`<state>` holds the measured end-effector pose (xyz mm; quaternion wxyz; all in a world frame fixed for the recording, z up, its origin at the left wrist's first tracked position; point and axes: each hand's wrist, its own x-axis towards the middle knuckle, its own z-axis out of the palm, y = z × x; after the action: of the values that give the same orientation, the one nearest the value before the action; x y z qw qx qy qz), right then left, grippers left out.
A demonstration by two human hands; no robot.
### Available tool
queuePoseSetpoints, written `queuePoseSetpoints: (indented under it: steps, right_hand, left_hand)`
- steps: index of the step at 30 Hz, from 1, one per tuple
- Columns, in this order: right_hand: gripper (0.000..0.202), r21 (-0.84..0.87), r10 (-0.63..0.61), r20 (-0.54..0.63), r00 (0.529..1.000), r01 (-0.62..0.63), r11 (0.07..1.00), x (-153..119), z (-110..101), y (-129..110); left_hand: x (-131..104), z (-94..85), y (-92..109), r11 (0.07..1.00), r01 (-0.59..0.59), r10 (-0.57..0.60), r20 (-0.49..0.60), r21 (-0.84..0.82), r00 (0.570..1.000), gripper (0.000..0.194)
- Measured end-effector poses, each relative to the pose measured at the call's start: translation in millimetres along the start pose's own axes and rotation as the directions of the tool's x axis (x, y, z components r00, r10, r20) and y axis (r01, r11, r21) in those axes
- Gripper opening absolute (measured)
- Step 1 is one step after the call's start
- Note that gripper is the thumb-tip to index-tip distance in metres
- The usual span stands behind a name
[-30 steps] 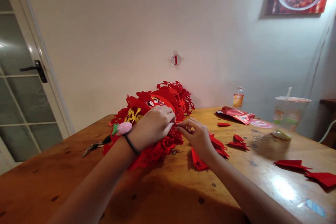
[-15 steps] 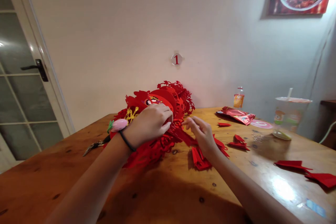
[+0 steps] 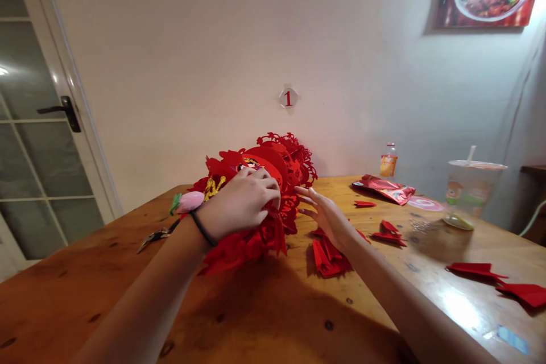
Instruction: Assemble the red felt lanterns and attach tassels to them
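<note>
A red cut-out felt lantern [image 3: 294, 166] with printed figures and gold trim lies on its side on the wooden table. My left hand [image 3: 245, 199] is closed on the near side of the lantern; its fingertips are partly hidden in the red felt. A black band with a pink and green ornament [image 3: 190, 202] circles that wrist. To the right of the lantern, my right hand [image 3: 326, 213] has its fingers stretched out and apart, with nothing in them. Below it lies a pile of folded red felt pieces [image 3: 328, 259].
Pliers [image 3: 157, 235] lie left of the lantern. On the right are loose red felt pieces [image 3: 389, 234], a red packet [image 3: 384, 189], small metal rings [image 3: 421, 224], a small bottle [image 3: 388, 160] and a plastic cup with a straw [image 3: 472, 193]. The wall stands behind.
My right hand has let go of a red felt strip and opened. The strip now hangs down from the lantern beside my left hand, which stays on the lantern.
</note>
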<state>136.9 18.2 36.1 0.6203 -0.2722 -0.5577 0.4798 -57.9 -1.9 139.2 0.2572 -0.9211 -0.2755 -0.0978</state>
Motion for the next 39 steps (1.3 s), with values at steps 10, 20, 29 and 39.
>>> queuePoseSetpoints:
  steps: [10, 20, 29, 39]
  right_hand:
    - [0.032, -0.147, -0.058, 0.105, 0.993, 0.073, 0.986, -9, 7, -3]
    - [0.034, -0.412, -0.139, 0.046, 0.989, 0.145, 0.899, 1, -14, -17]
    - [0.024, -0.951, -0.127, -0.094, 0.988, -0.051, 0.304, 6, -90, -20]
    - [0.047, -0.992, 0.277, 0.030, 0.960, 0.062, -0.108, -17, -36, -6]
  left_hand:
    - [-3, 4.0, -20, 0.992, -0.026, 0.034, -0.064, 0.119, 0.997, 0.023]
    - [-28, -1.7, -37, 0.954, 0.211, -0.209, -0.031, 0.212, 0.977, 0.025]
    - [-21, 0.7, -24, 0.960, 0.182, -0.165, -0.095, 0.214, 0.982, 0.033]
    - [-9, -11.0, 6, 0.964, 0.163, -0.120, -0.205, 0.209, 0.971, 0.027]
